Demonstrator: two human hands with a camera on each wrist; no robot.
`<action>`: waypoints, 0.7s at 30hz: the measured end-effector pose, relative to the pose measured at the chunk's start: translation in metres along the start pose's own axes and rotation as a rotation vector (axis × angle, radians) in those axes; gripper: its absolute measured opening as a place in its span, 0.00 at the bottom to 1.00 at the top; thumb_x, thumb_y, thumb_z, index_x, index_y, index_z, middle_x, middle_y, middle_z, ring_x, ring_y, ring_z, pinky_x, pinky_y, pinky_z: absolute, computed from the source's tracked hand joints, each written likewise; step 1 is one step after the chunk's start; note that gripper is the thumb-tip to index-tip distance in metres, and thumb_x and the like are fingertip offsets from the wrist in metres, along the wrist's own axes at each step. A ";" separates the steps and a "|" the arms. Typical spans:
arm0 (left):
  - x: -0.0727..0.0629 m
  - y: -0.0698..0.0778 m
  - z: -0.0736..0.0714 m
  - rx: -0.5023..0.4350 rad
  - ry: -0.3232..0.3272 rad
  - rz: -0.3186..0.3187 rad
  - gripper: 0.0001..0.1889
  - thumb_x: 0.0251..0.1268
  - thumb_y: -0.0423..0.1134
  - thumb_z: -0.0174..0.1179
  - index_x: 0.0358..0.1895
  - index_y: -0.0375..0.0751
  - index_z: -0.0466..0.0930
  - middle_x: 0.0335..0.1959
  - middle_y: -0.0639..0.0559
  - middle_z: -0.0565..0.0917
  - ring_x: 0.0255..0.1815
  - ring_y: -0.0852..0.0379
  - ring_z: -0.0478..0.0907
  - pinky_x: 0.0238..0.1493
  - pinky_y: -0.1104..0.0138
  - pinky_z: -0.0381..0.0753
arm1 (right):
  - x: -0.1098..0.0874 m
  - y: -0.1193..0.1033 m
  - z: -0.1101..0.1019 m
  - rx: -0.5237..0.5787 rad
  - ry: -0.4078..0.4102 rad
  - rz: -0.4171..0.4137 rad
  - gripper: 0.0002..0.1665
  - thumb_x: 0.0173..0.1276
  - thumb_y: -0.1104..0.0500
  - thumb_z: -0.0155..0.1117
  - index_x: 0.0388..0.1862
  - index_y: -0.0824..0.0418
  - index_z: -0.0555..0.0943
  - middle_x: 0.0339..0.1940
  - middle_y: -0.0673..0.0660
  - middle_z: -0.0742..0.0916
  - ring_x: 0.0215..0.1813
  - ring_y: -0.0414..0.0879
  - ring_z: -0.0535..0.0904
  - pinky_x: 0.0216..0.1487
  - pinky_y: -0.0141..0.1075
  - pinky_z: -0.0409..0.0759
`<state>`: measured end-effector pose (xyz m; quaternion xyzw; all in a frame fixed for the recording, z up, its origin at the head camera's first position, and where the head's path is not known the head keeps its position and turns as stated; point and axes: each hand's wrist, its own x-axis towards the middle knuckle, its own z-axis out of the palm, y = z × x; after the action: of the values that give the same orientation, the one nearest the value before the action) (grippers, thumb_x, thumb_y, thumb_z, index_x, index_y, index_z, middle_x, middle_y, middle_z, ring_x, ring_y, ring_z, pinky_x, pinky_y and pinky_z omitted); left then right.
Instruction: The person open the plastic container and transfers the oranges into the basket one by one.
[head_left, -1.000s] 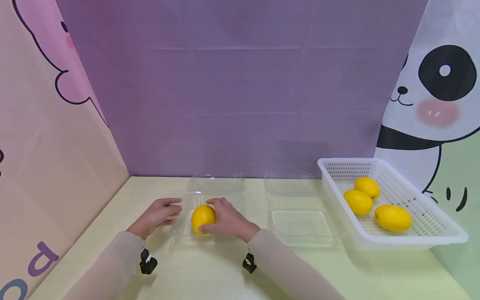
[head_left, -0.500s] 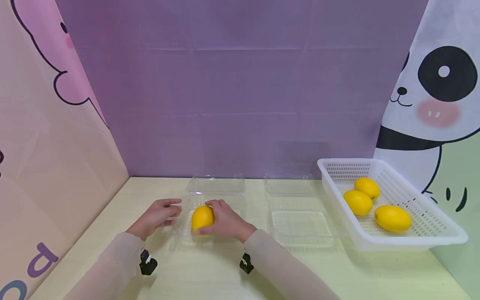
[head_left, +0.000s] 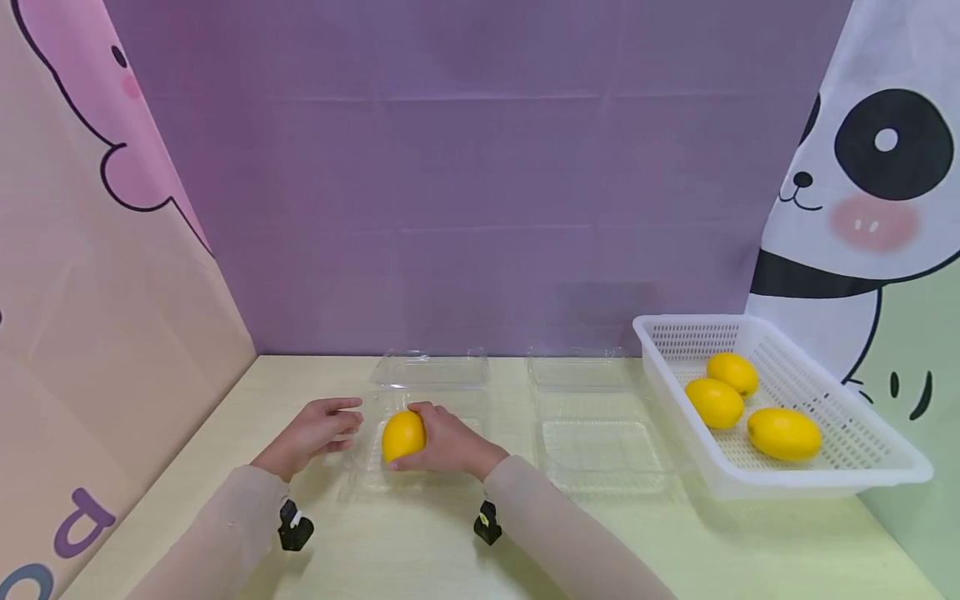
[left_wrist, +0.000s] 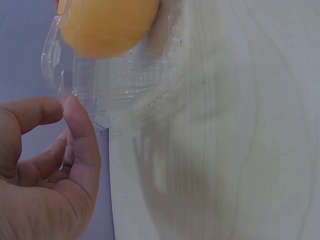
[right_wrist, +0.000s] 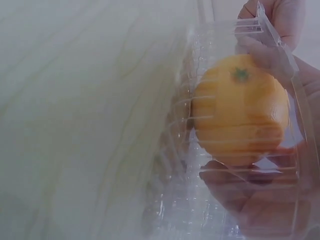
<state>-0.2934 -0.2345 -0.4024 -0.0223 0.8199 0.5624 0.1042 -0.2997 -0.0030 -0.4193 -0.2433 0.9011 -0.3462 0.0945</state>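
Note:
My right hand (head_left: pixel 456 443) grips an orange (head_left: pixel 402 437) inside the left clear plastic clamshell box (head_left: pixel 375 477), thumb on the near side and fingers on the far side. In the right wrist view the orange (right_wrist: pixel 240 115), with its green stem mark, shows through the box wall. At the box's left edge my left hand (head_left: pixel 318 429) has its fingers loosely extended. In the left wrist view the left fingertips (left_wrist: pixel 77 107) are at the box's rim; firm contact is hard to tell. The box's lid (head_left: pixel 431 372) is folded back, away from me.
A second clear clamshell box (head_left: pixel 600 446) lies unfolded to the right. Beside it stands a white perforated basket (head_left: pixel 825 479) holding three lemons (head_left: pixel 783 434). A purple backdrop (head_left: pixel 480 167) closes the far side of the pale wooden table (head_left: pixel 420 550).
My right hand and the orange have shifted slightly left within the box. The left hand has stayed in about the same place.

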 end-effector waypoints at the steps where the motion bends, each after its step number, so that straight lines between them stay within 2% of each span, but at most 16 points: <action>1: 0.000 0.000 0.000 0.002 0.001 -0.003 0.29 0.74 0.34 0.51 0.73 0.25 0.60 0.64 0.28 0.72 0.58 0.38 0.74 0.48 0.63 0.84 | 0.000 0.000 0.000 0.004 -0.002 0.001 0.53 0.56 0.41 0.78 0.74 0.59 0.65 0.57 0.53 0.79 0.50 0.44 0.75 0.56 0.38 0.78; 8: 0.003 0.000 0.000 0.013 0.000 -0.013 0.29 0.74 0.35 0.52 0.73 0.26 0.60 0.64 0.28 0.72 0.58 0.38 0.74 0.49 0.63 0.84 | 0.003 0.002 0.000 0.029 0.000 0.005 0.52 0.55 0.43 0.79 0.73 0.58 0.66 0.57 0.51 0.79 0.49 0.43 0.76 0.55 0.37 0.78; 21: 0.001 0.001 0.000 0.014 0.002 0.008 0.29 0.74 0.35 0.52 0.73 0.24 0.60 0.64 0.27 0.72 0.57 0.38 0.75 0.49 0.62 0.85 | 0.002 0.000 0.000 0.033 0.022 -0.035 0.51 0.53 0.45 0.81 0.72 0.59 0.67 0.58 0.51 0.79 0.49 0.42 0.75 0.54 0.35 0.78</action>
<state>-0.2942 -0.2339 -0.4012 -0.0190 0.8241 0.5570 0.1012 -0.3013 -0.0037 -0.4198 -0.2535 0.8919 -0.3654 0.0825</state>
